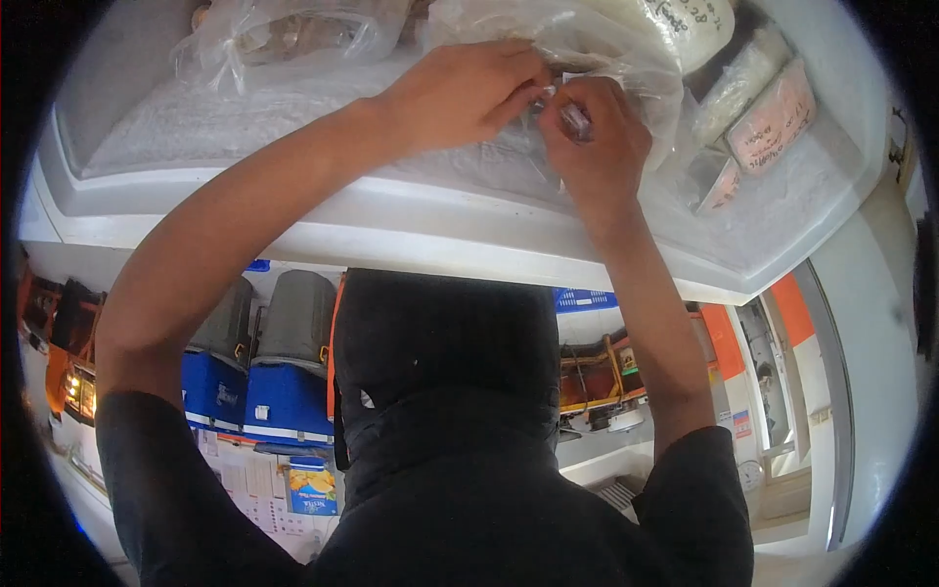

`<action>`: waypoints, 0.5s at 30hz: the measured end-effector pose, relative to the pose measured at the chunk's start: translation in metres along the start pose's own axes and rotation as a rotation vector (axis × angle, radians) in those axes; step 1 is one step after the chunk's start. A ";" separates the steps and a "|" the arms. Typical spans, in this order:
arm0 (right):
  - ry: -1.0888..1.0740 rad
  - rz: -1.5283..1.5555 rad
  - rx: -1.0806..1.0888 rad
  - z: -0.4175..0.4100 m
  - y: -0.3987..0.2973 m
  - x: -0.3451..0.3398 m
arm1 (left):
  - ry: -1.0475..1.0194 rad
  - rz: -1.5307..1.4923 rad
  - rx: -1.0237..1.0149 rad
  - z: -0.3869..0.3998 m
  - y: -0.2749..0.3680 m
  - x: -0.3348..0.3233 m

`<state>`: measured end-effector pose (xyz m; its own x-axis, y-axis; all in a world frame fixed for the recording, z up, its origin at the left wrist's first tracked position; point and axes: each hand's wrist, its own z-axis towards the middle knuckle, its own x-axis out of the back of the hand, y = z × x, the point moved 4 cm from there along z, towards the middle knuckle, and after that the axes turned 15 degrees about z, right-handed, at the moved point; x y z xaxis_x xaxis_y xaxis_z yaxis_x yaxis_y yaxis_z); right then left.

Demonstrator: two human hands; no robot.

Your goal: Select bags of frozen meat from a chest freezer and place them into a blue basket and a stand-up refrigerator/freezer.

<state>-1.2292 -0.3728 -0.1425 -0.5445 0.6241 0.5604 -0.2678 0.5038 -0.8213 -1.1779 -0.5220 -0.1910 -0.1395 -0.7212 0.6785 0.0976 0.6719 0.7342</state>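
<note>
A clear plastic bag (623, 44) lies in a white, frosted chest freezer (381, 198). My left hand (477, 92) pinches a bit of clear plastic at the bag's near side, thumb against fingers. Close beside it on the right, my right hand (598, 125) is curled around gathered clear plastic, some of it showing inside the curl. The two hands nearly touch at the fingertips. What is inside the bag under my hands is mostly hidden. At the upper left rests another clear bag (293, 33) with brownish contents.
Right of my hands lie a white package (689, 29) with handwriting, a clear-wrapped pale package (744, 81) and a pinkish package (774, 121) with handwriting. The freezer's raised rim runs between my body and the bags. Blue coolers (290, 400) stand beyond my left arm.
</note>
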 end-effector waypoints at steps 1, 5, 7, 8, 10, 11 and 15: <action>-0.027 -0.007 0.009 0.000 0.003 -0.002 | -0.040 -0.051 0.029 -0.002 0.000 0.000; -0.036 0.003 0.071 0.001 0.010 -0.004 | -0.118 -0.235 0.090 0.001 -0.006 -0.002; 0.014 0.000 0.101 0.000 0.011 -0.006 | -0.115 -0.267 0.123 0.001 -0.004 -0.002; 0.064 -0.002 0.132 0.000 0.011 -0.006 | -0.111 -0.297 0.158 0.002 -0.004 -0.002; 0.069 -0.014 0.122 0.002 0.014 -0.009 | -0.115 -0.314 0.178 0.001 -0.006 -0.005; 0.074 -0.025 0.114 0.003 0.014 -0.009 | -0.119 -0.329 0.197 0.001 -0.008 -0.006; 0.081 0.005 0.102 0.004 0.013 -0.012 | -0.141 -0.302 0.182 0.003 -0.012 -0.008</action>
<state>-1.2288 -0.3760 -0.1607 -0.4813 0.6749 0.5594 -0.3469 0.4394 -0.8286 -1.1808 -0.5235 -0.2049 -0.2705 -0.8698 0.4127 -0.1436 0.4603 0.8761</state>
